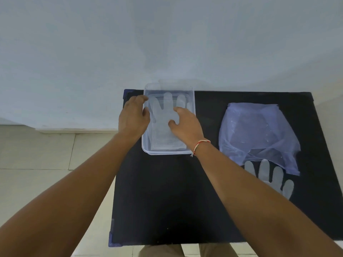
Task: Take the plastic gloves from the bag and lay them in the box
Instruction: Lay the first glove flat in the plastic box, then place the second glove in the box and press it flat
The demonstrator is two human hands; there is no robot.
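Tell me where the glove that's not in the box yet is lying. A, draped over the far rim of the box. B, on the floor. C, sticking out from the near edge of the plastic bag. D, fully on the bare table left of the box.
C: the glove pokes its fingers out from under the near edge of the plastic bag, right of the box.

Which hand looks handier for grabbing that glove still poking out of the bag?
Probably the right hand: the bag and its glove lie on that side. The left hand rests at the box's far edge.
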